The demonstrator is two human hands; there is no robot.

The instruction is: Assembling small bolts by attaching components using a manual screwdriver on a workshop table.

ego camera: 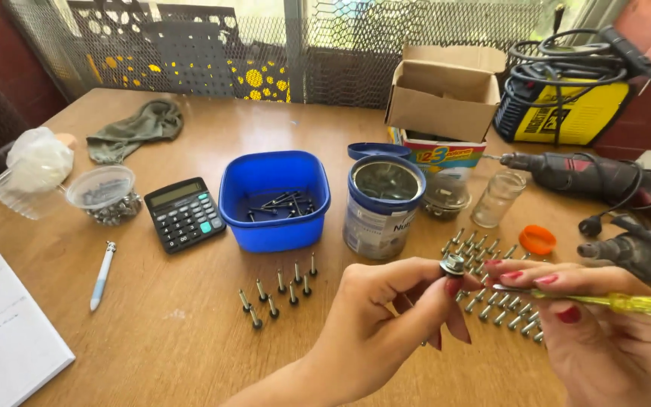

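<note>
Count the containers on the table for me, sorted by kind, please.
Blue plastic tub: 1
Metal tin: 1
Glass jar: 1
Clear plastic cup: 1
Cardboard box: 1
Total: 5

A wooden bench (190, 362) fills the frame. On it lie a notepad (1, 332) at lower left, a pen (102, 275), a calculator (184, 213), a blue tub (274, 200) in the middle, a tin can (380, 207), and upright screws (280, 290) below the tub.
</note>
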